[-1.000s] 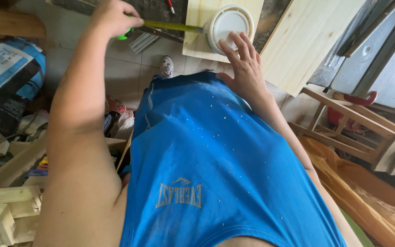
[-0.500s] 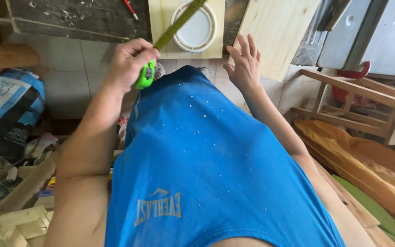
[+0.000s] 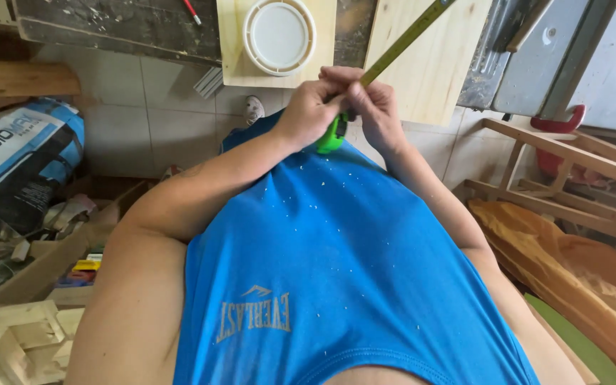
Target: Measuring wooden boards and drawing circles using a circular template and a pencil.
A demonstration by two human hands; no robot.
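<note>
My left hand point(image 3: 306, 110) grips a bright green tape measure point(image 3: 332, 134) in front of my chest. Its yellow-green blade point(image 3: 408, 36) runs up and to the right, out of the top of the view. My right hand point(image 3: 373, 107) is closed on the blade just above the case, touching my left hand. Past my hands a pale wooden board point(image 3: 233, 50) carries a round white plastic lid point(image 3: 279, 34). A second pale board point(image 3: 436, 78) lies to its right, under the blade. My blue sleeveless shirt point(image 3: 322, 271) fills the lower middle.
A dark worn workbench top point(image 3: 108, 25) with a red pencil point(image 3: 192, 11) lies at the top left. A printed sack point(image 3: 19, 157) and wood offcuts point(image 3: 16, 335) lie on the tiled floor at left. A wooden frame point(image 3: 572, 185) and a red clamp point(image 3: 557, 135) stand at right.
My hands have come together in front of my chest. My right hand, open half a second ago, has closed on the tape blade. The view has tilted down slightly.
</note>
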